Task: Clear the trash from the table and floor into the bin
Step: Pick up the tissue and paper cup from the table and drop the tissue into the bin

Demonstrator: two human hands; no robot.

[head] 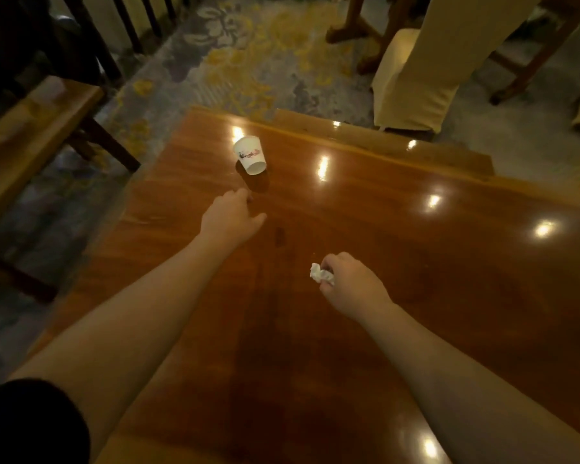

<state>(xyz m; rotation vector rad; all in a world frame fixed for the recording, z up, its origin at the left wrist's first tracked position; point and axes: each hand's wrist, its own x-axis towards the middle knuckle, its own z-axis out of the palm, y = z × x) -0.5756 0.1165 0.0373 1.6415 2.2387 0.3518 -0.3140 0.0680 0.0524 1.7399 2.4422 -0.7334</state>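
Note:
A white paper cup [250,158] with a red and dark print stands on the glossy wooden table [399,249], near its far left corner. My left hand [230,219] reaches over the table a short way in front of the cup, fingers apart and holding nothing. My right hand [350,281] hovers over the middle of the table, closed on a crumpled white tissue [320,272] that sticks out on its left side. No bin is in view.
A wooden bench [31,142] and dark chair backs stand to the left of the table. A chair with a cream cover [426,68] and wooden table legs stand beyond the far edge. Patterned carpet [241,61] covers the floor.

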